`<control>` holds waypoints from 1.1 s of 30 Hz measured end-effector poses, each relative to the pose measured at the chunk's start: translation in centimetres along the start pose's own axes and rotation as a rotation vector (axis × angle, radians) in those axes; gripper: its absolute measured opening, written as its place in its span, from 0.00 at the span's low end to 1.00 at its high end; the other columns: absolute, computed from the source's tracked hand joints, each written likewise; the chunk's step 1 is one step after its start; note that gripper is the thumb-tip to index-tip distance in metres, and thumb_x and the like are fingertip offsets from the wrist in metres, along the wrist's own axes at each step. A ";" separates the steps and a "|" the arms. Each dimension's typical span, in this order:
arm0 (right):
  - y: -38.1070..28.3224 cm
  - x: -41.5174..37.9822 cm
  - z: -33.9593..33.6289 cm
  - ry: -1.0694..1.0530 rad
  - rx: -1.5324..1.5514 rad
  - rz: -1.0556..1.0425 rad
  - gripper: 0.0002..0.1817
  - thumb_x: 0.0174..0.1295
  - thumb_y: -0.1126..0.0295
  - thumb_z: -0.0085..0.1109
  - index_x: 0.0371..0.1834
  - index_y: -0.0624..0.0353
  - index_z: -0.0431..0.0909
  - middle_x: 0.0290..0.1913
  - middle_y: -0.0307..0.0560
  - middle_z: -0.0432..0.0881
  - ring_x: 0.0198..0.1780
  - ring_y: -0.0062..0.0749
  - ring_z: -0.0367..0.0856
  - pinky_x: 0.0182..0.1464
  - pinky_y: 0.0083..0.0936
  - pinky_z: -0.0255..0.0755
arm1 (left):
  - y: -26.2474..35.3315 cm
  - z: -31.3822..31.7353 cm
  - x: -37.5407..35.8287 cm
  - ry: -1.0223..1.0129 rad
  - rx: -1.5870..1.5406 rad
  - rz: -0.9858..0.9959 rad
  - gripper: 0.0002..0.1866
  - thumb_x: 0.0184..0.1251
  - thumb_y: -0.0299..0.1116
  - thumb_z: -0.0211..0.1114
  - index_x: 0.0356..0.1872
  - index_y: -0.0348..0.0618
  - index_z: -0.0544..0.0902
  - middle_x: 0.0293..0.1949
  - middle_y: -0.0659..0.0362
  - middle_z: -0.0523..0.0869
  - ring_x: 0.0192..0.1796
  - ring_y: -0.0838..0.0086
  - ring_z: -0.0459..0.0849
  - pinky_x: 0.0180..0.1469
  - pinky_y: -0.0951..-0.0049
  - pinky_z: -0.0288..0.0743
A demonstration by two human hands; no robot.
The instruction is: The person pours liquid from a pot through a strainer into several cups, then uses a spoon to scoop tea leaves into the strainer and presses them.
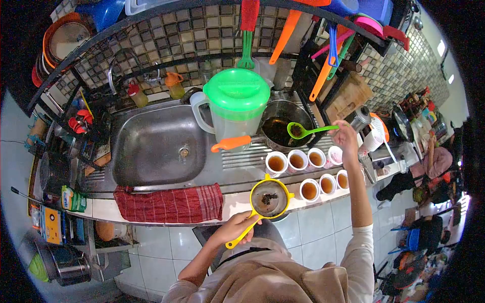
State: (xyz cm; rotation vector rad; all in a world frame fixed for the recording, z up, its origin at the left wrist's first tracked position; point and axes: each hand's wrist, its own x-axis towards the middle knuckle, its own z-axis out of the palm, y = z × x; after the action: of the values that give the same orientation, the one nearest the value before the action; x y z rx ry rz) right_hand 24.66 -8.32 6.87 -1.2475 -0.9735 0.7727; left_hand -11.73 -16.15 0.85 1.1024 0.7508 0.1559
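Green plastic ladle (306, 133), pinched by the right hand (345, 139): lift it level. Left hand (236, 228) grips the round yellow strainer (262, 206): hold flat.

I see glossy plastic on the lime-green round-bowled ladle (305, 133) and yellow round-rimmed strainer (267, 208) right of the smooth rectangular metal sink (154, 141), matt red checked cloth (169, 204) before it.

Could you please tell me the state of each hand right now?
Left hand: closed, holding the yellow strainer.
Right hand: closed, holding the green ladle.

Yellow strainer (280, 192) and green ladle (312, 131) in left and right hands (235, 229) (346, 139)
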 end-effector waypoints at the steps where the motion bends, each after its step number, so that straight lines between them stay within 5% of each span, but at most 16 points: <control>1: -0.3 -0.2 -0.1 0.002 -0.013 -0.016 0.13 0.59 0.63 0.47 0.37 0.61 0.74 0.23 0.45 0.77 0.16 0.13 0.58 0.19 0.11 0.48 | 0.0 0.0 0.0 -0.001 -0.001 -0.002 0.20 0.69 0.48 0.43 0.41 0.39 0.71 0.14 0.61 0.73 0.14 0.80 0.73 0.16 0.82 0.67; 33: -3.8 -5.4 2.9 -0.076 0.002 0.024 0.13 0.60 0.62 0.45 0.33 0.61 0.74 0.22 0.40 0.75 0.18 0.12 0.60 0.19 0.10 0.50 | -0.1 0.2 -0.1 0.010 -0.026 -0.007 0.19 0.69 0.48 0.43 0.40 0.40 0.70 0.13 0.61 0.72 0.13 0.81 0.72 0.15 0.82 0.66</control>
State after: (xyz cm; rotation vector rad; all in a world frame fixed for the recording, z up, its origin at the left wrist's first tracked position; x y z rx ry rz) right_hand 19.65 -12.68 9.78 -1.2376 -1.0207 0.8453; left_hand -11.71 -16.36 0.87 1.0749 0.7597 0.1649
